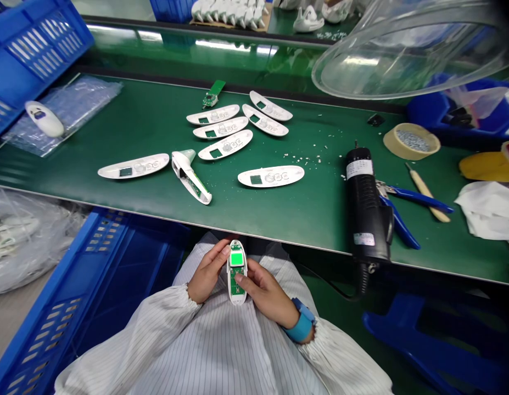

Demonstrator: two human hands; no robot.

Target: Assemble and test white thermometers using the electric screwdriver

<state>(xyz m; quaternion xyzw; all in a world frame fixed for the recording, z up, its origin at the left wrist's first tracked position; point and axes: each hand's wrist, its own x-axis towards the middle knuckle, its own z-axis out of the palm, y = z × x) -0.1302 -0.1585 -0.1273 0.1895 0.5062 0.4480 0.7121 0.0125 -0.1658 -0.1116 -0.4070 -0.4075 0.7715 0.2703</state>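
Observation:
Above my lap, both hands hold a white handheld device (238,300) whose front is off. Its green circuit board and a lit green screen (236,258) show. My left hand (208,273) grips the upper left side with thumb and fingers. My right hand (268,291) closes on the right side, its thumb pressed on the board. On the table beyond lie white front covers with a square window, among them one cover (271,176) to the right and another cover (133,166) to the left. Between them rests an open white housing (191,176) with a board inside.
A black electric screwdriver (363,203), blue-handled pliers (402,211) and a wooden-handled tool (427,195) lie at the right, near a dish of screws (390,144). A clear plastic container (402,60) overhangs the back right. Blue crates (35,49) stand at the left.

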